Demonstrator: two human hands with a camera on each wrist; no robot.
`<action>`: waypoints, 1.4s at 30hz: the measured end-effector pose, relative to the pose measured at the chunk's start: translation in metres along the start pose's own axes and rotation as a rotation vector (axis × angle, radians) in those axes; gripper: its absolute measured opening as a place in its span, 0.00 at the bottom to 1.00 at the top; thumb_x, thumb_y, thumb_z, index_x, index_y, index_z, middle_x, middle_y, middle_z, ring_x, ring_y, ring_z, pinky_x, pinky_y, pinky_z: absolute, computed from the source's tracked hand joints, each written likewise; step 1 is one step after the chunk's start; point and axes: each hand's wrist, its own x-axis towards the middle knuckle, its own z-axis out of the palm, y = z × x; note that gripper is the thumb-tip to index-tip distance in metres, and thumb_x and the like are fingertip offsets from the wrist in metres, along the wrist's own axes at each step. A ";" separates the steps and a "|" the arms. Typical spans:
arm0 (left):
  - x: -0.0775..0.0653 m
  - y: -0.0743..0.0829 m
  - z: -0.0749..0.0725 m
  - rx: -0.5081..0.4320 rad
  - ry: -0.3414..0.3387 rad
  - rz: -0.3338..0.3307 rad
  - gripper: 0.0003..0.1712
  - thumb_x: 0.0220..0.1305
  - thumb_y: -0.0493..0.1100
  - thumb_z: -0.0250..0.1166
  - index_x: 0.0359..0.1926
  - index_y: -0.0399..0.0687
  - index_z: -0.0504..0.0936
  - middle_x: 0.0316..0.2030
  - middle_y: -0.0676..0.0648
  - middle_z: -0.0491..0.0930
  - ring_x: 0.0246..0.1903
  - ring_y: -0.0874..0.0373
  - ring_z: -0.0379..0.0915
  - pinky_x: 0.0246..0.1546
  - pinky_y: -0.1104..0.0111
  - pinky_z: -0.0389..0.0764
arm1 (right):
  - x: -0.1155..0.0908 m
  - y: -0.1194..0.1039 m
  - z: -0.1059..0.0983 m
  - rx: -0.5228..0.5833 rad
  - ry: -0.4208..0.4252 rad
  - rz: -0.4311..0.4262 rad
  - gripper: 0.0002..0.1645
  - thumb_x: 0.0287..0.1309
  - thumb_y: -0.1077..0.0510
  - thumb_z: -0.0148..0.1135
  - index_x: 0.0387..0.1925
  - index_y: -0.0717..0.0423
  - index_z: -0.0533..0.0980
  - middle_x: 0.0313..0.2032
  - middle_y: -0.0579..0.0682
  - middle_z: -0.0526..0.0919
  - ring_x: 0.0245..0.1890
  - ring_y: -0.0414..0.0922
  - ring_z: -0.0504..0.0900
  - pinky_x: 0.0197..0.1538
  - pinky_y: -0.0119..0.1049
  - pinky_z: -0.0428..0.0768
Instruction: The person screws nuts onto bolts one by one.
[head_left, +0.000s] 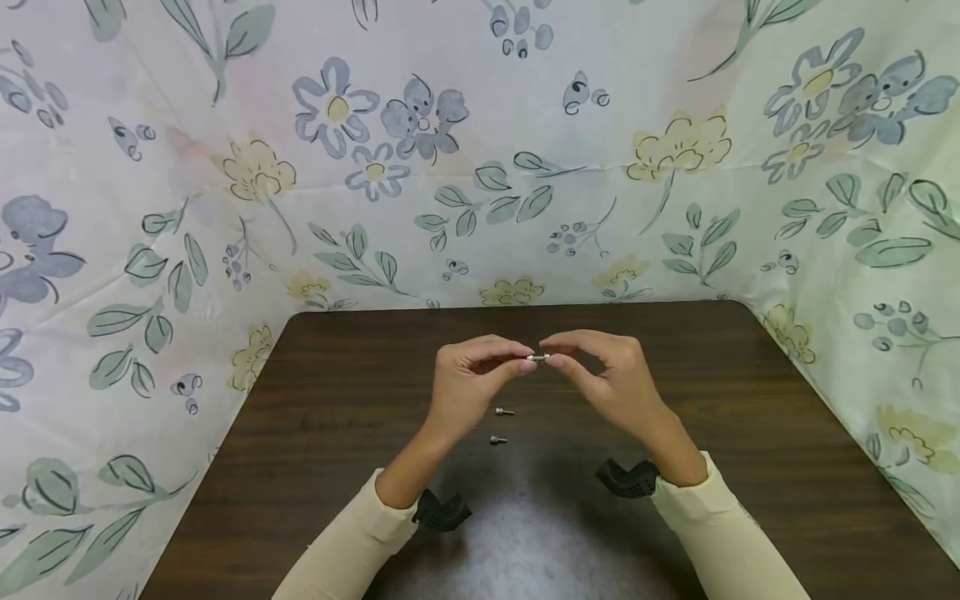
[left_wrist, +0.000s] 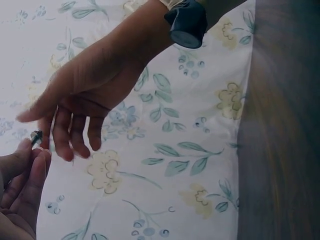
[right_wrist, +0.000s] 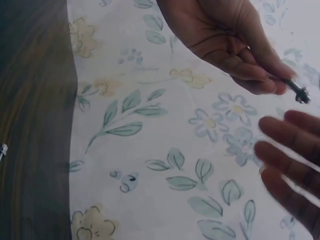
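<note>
In the head view, my left hand (head_left: 468, 379) pinches a small metal screw (head_left: 537, 358) between thumb and fingertips above the table. The wider end of the screw (right_wrist: 302, 95) sticks out past those fingertips, as the right wrist view shows. My right hand (head_left: 611, 375) is beside that end, its thumb and forefinger apart on either side of it. In the left wrist view, the other fingers of this right hand (left_wrist: 82, 95) hang loosely spread. Whether any right fingertip touches the screw is hard to tell.
Two more small metal screws, one farther back (head_left: 504, 412) and one nearer (head_left: 498, 440), lie on the dark wooden table (head_left: 337, 433) below my hands. Patterned floral cloth (head_left: 465, 125) stands behind the table and along both sides.
</note>
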 end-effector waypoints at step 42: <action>0.000 -0.002 0.002 -0.014 0.009 0.013 0.06 0.57 0.28 0.74 0.37 0.33 0.89 0.33 0.42 0.87 0.32 0.53 0.85 0.33 0.61 0.88 | 0.003 0.001 -0.005 -0.013 0.019 -0.011 0.15 0.60 0.60 0.74 0.48 0.61 0.84 0.37 0.52 0.89 0.33 0.43 0.87 0.39 0.31 0.84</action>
